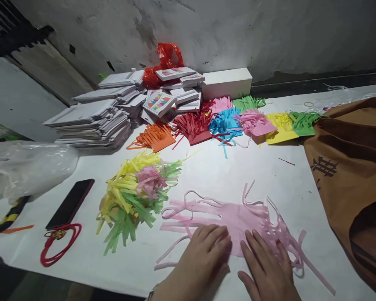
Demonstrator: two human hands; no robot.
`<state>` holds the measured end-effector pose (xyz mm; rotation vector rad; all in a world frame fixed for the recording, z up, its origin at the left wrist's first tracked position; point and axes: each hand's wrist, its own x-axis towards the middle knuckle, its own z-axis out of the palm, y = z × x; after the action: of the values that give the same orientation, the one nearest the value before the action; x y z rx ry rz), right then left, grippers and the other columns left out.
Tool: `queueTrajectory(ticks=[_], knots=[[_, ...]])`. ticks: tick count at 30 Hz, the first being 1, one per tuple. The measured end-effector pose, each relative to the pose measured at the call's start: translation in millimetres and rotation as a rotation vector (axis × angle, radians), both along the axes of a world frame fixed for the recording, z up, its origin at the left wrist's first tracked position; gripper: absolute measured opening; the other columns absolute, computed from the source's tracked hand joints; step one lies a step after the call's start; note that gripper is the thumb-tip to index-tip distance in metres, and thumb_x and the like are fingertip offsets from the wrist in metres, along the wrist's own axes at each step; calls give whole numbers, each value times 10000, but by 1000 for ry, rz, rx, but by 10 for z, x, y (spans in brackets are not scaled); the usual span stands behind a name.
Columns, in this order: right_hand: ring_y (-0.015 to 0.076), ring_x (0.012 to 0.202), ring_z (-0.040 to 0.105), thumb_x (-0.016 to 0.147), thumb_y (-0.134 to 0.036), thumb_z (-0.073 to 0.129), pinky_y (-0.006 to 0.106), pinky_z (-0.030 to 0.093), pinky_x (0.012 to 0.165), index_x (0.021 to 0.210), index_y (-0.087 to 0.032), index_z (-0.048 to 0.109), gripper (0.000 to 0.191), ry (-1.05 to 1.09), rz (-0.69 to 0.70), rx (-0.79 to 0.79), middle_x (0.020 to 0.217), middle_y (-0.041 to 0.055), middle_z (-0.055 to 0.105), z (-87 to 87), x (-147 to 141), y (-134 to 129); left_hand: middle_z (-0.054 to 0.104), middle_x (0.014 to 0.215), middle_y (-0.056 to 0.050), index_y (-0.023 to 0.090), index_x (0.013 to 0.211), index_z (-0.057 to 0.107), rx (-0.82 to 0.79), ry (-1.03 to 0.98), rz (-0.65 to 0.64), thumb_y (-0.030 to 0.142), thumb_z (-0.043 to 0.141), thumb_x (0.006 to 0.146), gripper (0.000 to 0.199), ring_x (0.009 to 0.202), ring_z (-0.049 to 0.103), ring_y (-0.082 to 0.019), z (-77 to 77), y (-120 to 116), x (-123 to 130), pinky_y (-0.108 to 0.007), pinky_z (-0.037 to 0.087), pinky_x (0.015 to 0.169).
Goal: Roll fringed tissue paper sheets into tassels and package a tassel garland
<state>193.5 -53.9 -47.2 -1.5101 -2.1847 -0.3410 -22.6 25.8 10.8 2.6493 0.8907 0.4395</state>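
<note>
A pink sheet of tissue paper (pixel 235 217) with both ends cut into fringe strips lies flat on the white-covered table (pixel 238 171). My left hand (pixel 208 255) rests on its near left part, palm down with the fingers slightly bent and close together. Beside it, my right hand (pixel 266 263) presses on the near right part with its fingers spread. Strips on the right are tangled and curled, and those on the left fan out more straight. To the left of the sheet sits a loose pile of yellow, green and pink fringed paper (pixel 134 188).
Fringed bundles in several colours, including a dark red one (pixel 196 127), line the back. Behind them are stacked white packets (pixel 94 121), a white box (pixel 227 83) and a red plastic bag (pixel 167 60). A phone (pixel 71 202) lies left; a brown apron-like cloth (pixel 347 167) covers the right.
</note>
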Motion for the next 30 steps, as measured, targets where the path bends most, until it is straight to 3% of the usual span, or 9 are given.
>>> queueTrajectory(ticks=[3,6,10,12,15,18,21,24,30], knots=[[348,1151,665,956,-316,543,676,119,1188,1317,-147,622,407,-120,-23,-7,1362,147,643,-46,254,-1,714,1205,-78,191,1162,638,21,-42,-8,153,578,993,183,1111,611,-241,-107,-24,115,-401,521,921],[390,999,705,994,-427,467,695,374,994,1301,-120,611,457,-143,-248,42,1228,203,705,-144,756,-129,718,1182,-72,170,1121,644,39,-88,-43,146,534,1019,152,1083,600,-230,-197,19,88,-384,498,902],[340,809,709,981,-432,546,433,498,663,1115,-117,696,374,-100,-462,134,1017,173,763,-26,1211,-314,716,1154,-78,153,1041,638,0,-145,-29,85,484,1014,170,1052,595,-222,-200,36,77,-375,485,898],[316,767,705,951,-360,630,427,496,683,1017,-137,717,248,-95,-360,233,936,152,770,139,1083,-287,719,1119,-78,157,1012,631,-13,-167,-6,64,467,1004,189,1032,600,-222,-172,22,97,-375,486,895],[270,903,726,986,-293,549,405,522,814,1058,-165,712,220,-108,51,130,1002,111,774,311,571,-115,729,1064,-79,155,1038,627,25,-195,-1,59,468,983,194,994,616,-215,-140,-27,113,-391,484,924],[252,1121,682,972,-157,469,422,466,1022,1186,-139,684,304,-65,187,51,1195,99,737,269,179,21,737,1056,-83,146,1088,625,88,-187,-40,89,523,957,176,1019,627,-206,-152,-104,94,-395,464,1000],[224,1153,668,914,-33,431,427,403,1119,1166,-140,692,378,-8,278,26,1158,60,754,148,160,13,743,1053,-56,156,1080,614,135,-165,-139,93,553,957,152,1052,629,-188,-195,-184,48,-387,394,1110],[223,1090,684,960,-114,499,406,435,1052,1140,-174,697,274,32,286,-14,1111,34,765,136,281,-34,726,1002,-43,171,1030,579,-3,-135,-164,52,510,950,160,955,629,-173,-223,-221,3,-332,463,1008],[199,793,621,1017,-163,504,365,418,821,946,-187,642,156,258,-5,-129,780,23,660,266,203,139,694,847,-30,213,975,575,-211,121,226,11,506,845,250,741,640,-200,-227,-43,131,-293,483,649]])
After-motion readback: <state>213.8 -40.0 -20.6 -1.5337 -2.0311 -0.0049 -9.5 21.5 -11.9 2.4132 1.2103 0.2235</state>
